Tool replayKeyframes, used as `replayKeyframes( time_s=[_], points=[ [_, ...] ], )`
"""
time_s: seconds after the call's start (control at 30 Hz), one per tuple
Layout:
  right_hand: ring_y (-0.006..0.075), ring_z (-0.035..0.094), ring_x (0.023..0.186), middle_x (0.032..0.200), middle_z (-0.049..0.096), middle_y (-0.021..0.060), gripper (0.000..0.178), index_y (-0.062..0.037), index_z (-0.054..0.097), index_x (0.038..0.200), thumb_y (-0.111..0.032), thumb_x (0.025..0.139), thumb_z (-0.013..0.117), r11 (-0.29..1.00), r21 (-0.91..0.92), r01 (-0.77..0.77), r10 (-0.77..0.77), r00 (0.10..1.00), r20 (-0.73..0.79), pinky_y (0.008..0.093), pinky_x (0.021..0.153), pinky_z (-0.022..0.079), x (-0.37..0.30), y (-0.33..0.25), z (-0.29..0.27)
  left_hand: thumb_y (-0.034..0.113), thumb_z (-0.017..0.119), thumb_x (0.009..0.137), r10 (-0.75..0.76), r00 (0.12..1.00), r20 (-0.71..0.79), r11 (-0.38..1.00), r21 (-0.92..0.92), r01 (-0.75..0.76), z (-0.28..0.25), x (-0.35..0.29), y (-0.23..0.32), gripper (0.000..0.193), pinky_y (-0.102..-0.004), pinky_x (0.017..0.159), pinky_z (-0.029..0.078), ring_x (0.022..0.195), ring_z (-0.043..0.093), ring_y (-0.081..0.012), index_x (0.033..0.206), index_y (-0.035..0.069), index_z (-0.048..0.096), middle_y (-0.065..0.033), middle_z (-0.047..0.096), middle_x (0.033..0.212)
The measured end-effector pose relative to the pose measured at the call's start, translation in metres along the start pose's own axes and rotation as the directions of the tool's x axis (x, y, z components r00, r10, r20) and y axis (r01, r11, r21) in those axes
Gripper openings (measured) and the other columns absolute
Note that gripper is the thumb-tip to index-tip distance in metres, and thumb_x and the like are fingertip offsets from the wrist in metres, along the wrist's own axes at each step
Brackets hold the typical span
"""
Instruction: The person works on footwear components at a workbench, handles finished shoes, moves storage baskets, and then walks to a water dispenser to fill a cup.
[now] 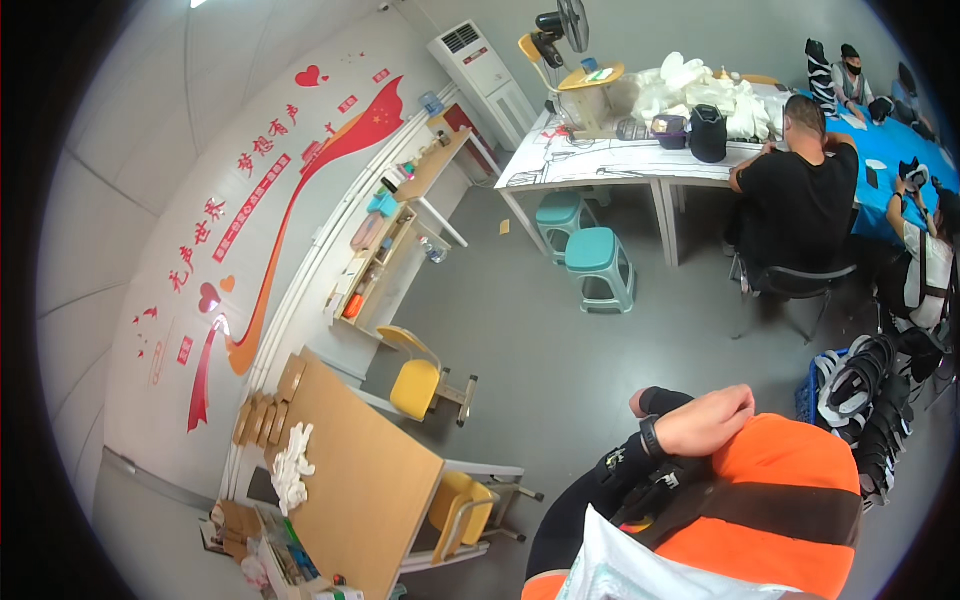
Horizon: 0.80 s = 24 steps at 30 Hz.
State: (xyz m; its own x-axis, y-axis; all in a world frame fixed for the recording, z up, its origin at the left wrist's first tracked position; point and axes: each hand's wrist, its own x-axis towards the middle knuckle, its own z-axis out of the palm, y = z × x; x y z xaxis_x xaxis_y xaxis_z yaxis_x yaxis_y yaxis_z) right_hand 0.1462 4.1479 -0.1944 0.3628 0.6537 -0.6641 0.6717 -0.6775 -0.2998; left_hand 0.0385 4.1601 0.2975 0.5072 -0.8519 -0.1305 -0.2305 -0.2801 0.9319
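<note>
My left hand (705,420) is raised in front of my orange top (790,460), with a dark band on its wrist and a black sleeve along the forearm. Its fingers are curled and pressed together; whether anything is in them is hidden. Just beyond that wrist, a bit of skin next to another black cuff seems to be my right hand (637,403); its fingers do not show. A white, crinkled sheet or packet (615,560) covers part of my front at the lower edge, and what holds it there is out of sight.
A wooden table (370,480) with white gloves (292,470) stands at the left, yellow chairs (415,388) beside it. Teal stools (600,262) stand near a white table (630,172). A person in black (800,200) sits there. Black-and-white gear (865,385) is piled at the right.
</note>
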Motion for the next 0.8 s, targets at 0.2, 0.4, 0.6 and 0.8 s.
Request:
replayKeyframes(
  time_s=[0.2, 0.4, 0.6, 0.8],
  points=[
    [0.0401, 0.072, 0.092, 0.095, 0.076, 0.0207, 0.027, -0.0047, 0.079, 0.092, -0.020, 0.079, 0.062, 0.999, 0.029, -0.040, 0.040, 0.999, 0.023, 0.0484, 0.081, 0.058, 0.136, 0.021, -0.111, 0.028, 0.047, 0.105, -0.136, 0.973, -0.187, 0.894, 0.400, 0.202, -0.156, -0.030, -0.161, 0.034, -0.0464, 0.096, 0.047, 0.108, 0.059, -0.0406, 0.104, -0.004, 0.058, -0.0232, 0.063, 0.109],
    [0.0402, 0.072, 0.093, 0.096, 0.076, 0.0210, 0.027, -0.0046, 0.080, 0.093, -0.020, 0.079, 0.061, 1.000, 0.013, -0.028, 0.028, 0.999, 0.043, 0.0483, 0.081, 0.058, 0.311, 0.057, -0.251, 0.023, 0.044, 0.106, -0.022, 0.995, -0.096, 0.986, 0.164, 0.038, -0.352, -0.060, -0.208, 0.029, -0.0431, 0.093, 0.046, 0.100, 0.056, -0.0389, 0.101, -0.004, 0.053, -0.0210, 0.058, 0.101],
    [0.0403, 0.072, 0.093, 0.097, 0.076, 0.0212, 0.028, -0.0046, 0.080, 0.094, -0.019, 0.079, 0.061, 0.991, -0.066, 0.115, -0.116, 0.993, -0.008, 0.0481, 0.081, 0.058, 0.474, 0.040, -0.450, 0.026, 0.044, 0.108, -0.081, 0.963, -0.257, 0.884, 0.427, 0.188, -0.563, -0.087, -0.317, 0.033, -0.0471, 0.091, 0.046, 0.101, 0.057, -0.0411, 0.105, -0.004, 0.057, -0.0222, 0.060, 0.104],
    [0.0404, 0.072, 0.094, 0.099, 0.076, 0.0215, 0.029, -0.0045, 0.080, 0.095, -0.019, 0.080, 0.061, 0.975, -0.103, 0.196, -0.202, 0.978, -0.052, 0.0480, 0.082, 0.058, 0.616, 0.036, -0.625, 0.028, 0.045, 0.110, 0.016, 0.966, -0.257, 0.976, 0.215, 0.041, -0.738, -0.100, -0.338, 0.032, -0.0455, 0.085, 0.047, 0.090, 0.057, -0.0368, 0.103, -0.002, 0.052, -0.0193, 0.058, 0.090]
  ],
)
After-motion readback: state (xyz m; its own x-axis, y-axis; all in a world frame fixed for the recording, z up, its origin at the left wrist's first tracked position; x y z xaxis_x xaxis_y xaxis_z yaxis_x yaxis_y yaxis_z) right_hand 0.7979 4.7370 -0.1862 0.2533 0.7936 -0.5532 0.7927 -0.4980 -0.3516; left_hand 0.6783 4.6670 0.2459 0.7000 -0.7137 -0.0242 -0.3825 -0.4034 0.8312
